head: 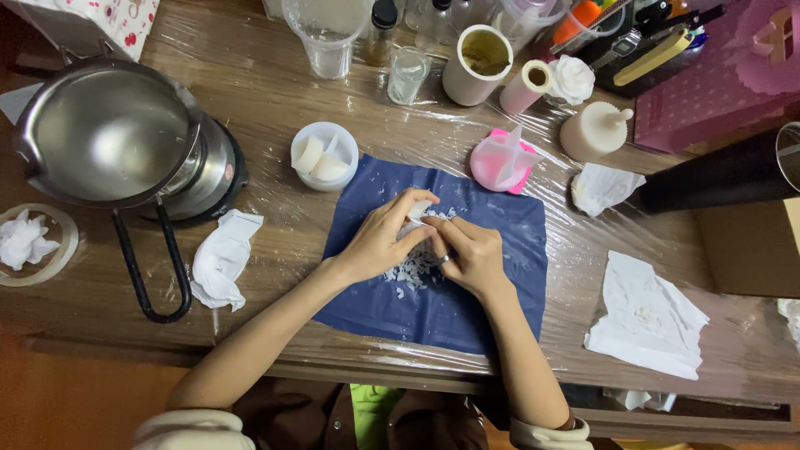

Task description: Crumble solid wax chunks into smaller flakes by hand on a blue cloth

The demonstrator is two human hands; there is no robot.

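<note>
While our left hand (379, 242) pinches the small white piece (414, 218) and our right hand (468, 254) closes its fingers on it from the other side, we work over the blue cloth (508, 242) — a good place, we judge, since the white flakes (412, 271) collect there. Small, light scrapes should keep them from scattering. Further right stands a pink mould (500, 162), then a crumpled white paper (646, 321); at the far top right sits a dark pink box (708, 92) — its markings too small to tell.
</note>
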